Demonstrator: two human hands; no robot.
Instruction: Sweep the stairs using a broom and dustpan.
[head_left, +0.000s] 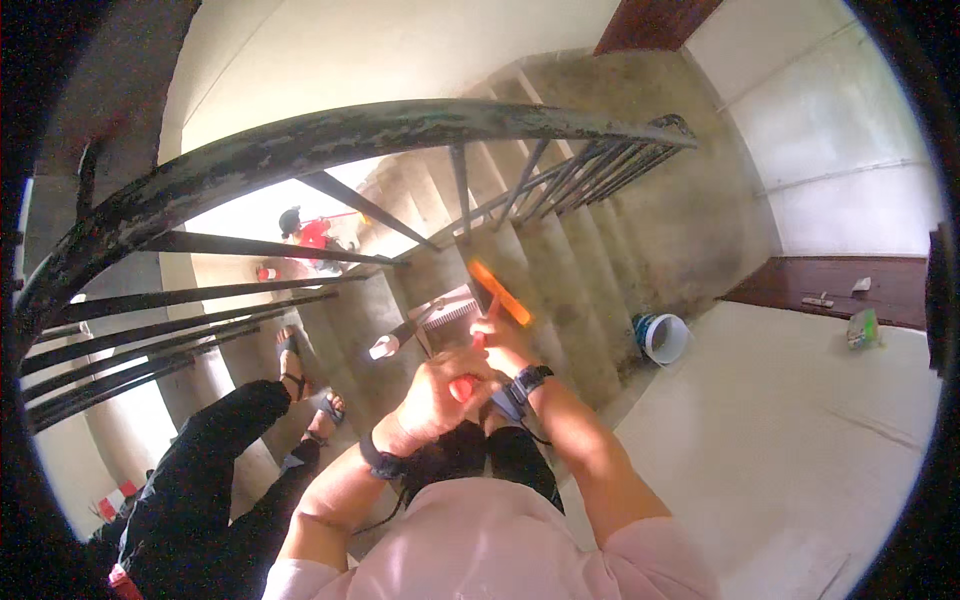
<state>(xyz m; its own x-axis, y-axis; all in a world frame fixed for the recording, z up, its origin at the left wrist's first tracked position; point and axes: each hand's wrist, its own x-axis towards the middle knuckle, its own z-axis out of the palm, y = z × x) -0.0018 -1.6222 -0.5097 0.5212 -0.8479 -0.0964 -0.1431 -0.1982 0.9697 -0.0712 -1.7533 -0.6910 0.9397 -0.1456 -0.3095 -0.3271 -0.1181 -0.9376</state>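
Observation:
Both of my hands are in front of my chest above a concrete stair flight. My left hand (439, 390) is closed round the end of a red-orange handle (462, 388). Just ahead, my right hand (502, 345) grips the same handle lower down, which leads towards an orange tool head (501, 292), perhaps a broom or squeegee, over the steps. Most of the handle is hidden by my fingers. Left of the orange head, a dustpan with a toothed edge (450, 311) is on the stairs, with a dark, white-tipped handle (394, 341) beside it.
A worn black metal railing (375, 127) curves across the left and front. A person's legs in black trousers (202, 450) are on the left steps. Another person in red (315, 234) is farther down. A bucket (664, 339) stands right, near a green packet (862, 328) by the wall.

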